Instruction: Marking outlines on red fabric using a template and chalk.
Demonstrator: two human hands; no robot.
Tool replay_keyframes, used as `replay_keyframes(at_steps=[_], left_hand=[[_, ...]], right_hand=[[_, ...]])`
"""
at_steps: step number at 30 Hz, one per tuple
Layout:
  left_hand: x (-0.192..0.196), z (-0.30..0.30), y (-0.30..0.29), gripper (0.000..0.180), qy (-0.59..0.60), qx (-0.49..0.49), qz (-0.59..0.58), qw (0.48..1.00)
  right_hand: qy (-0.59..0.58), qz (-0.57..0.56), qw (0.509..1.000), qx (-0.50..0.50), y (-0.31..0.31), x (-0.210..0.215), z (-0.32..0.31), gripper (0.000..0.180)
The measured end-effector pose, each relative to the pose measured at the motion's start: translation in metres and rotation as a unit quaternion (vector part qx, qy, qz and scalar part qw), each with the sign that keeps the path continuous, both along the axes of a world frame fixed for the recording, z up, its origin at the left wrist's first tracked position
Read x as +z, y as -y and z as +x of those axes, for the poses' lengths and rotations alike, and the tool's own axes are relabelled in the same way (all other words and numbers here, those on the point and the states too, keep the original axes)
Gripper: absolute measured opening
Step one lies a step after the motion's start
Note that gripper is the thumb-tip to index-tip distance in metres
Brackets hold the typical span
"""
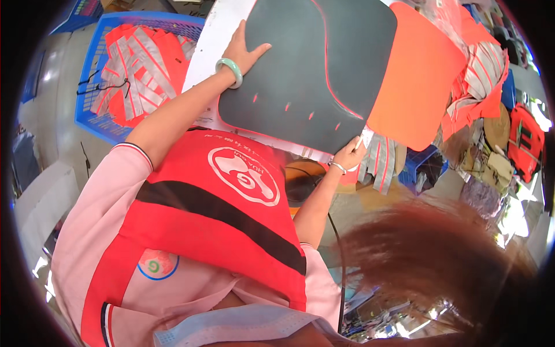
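Observation:
A dark grey flat template point(300, 69) with rounded corners lies on the work surface. Red-orange shows through its long curved slot and several short slits. My left hand point(245, 52), with a pale green bangle at its wrist, rests on the template's left edge, thumb and fingers spread. At the lower right corner my right hand point(350, 155) is closed in a pinch on a small white stick point(366, 136), whose exact kind I cannot make out. Beside the template's right edge lies a smooth orange panel point(419, 75), its left edge against or under the template.
A blue plastic basket point(87, 98) on the left holds orange fabric with grey strips point(141, 75). More such striped pieces point(483, 75) are heaped at the far right. A grey striped bundle point(378, 165) hangs below the orange panel, near a blue crate point(419, 168). A black cable point(342, 254) runs past my right arm.

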State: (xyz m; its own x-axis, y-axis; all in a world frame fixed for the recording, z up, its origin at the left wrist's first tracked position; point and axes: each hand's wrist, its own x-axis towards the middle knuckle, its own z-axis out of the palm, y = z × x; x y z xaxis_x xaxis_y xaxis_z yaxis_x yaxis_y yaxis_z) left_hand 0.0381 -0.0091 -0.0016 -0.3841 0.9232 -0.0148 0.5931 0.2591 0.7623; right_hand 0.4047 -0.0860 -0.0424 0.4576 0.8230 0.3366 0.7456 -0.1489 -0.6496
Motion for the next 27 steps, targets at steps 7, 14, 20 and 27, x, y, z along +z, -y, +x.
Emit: replay_keyframes(at_steps=[7,14,20,27], left_hand=[[0.003,0.009,-0.002,0.1,0.005,0.006,-0.027,1.0],[0.0,0.004,-0.001,0.103,-0.023,0.01,-0.022,0.999],[-0.008,-0.001,-0.001,0.104,-0.044,0.012,-0.016,0.999],[-0.003,0.005,-0.001,0.104,-0.037,0.015,-0.028,0.999]], right_hand=[[-0.051,-0.017,0.999,0.007,0.001,-0.004,0.01,0.025],[0.031,0.127,0.991,-0.024,-0.003,0.024,0.032,0.023],[-0.22,-0.044,0.973,-0.051,0.005,0.079,0.008,0.039],[-0.366,-0.005,0.926,0.09,0.01,0.04,-0.025,0.021]])
